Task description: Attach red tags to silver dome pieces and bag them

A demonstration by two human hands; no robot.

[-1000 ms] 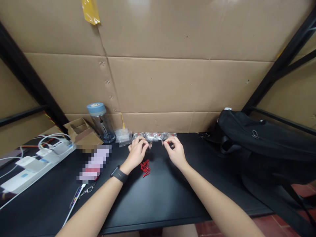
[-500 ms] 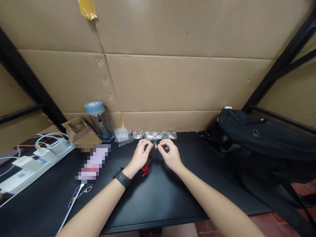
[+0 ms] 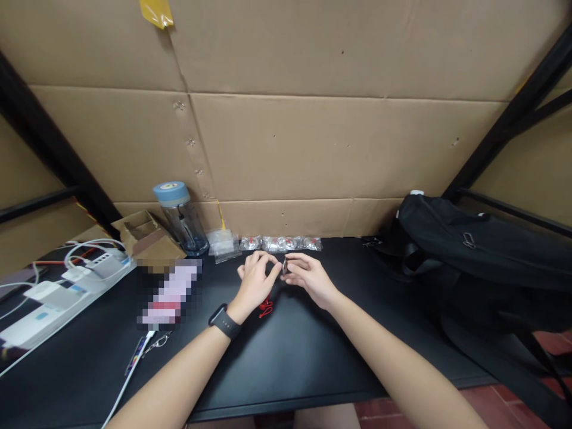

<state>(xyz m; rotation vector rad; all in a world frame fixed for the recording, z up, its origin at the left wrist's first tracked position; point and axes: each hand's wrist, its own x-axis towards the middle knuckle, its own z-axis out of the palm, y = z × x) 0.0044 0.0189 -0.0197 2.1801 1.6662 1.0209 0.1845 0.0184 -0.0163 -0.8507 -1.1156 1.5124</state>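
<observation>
Above the black desk, my right hand [image 3: 310, 279] is closed, fingers and thumb pinching a small, thin round disc [image 3: 285, 267] seen nearly edge-on. My left hand [image 3: 258, 277], with a black watch [image 3: 224, 320] on its wrist, meets it from the other side. Its thumb and forefinger are pinched together at the disc's near edge; what lies between them is too small to make out. Just below the left hand a red cord [image 3: 266, 307] lies on the desk, partly hidden by that hand. Behind both hands stretches a row of clear-wrapped round silvery pieces [image 3: 273, 243] with red bits.
Clear plastic bags [image 3: 222, 243] lie beside a blue-lidded bottle [image 3: 181, 220] and an opened cardboard box [image 3: 147, 238]. A power strip [image 3: 58, 316] with white cables, a blurred-out phone [image 3: 172, 295] and a keychain clip [image 3: 156, 344] are at left. A black backpack [image 3: 482, 262] fills the right.
My right hand has turned, its fingers now straighter along the disc. The left hand's outer fingers have spread, and its fingertips have shifted slightly right. The camera view has moved a little.
</observation>
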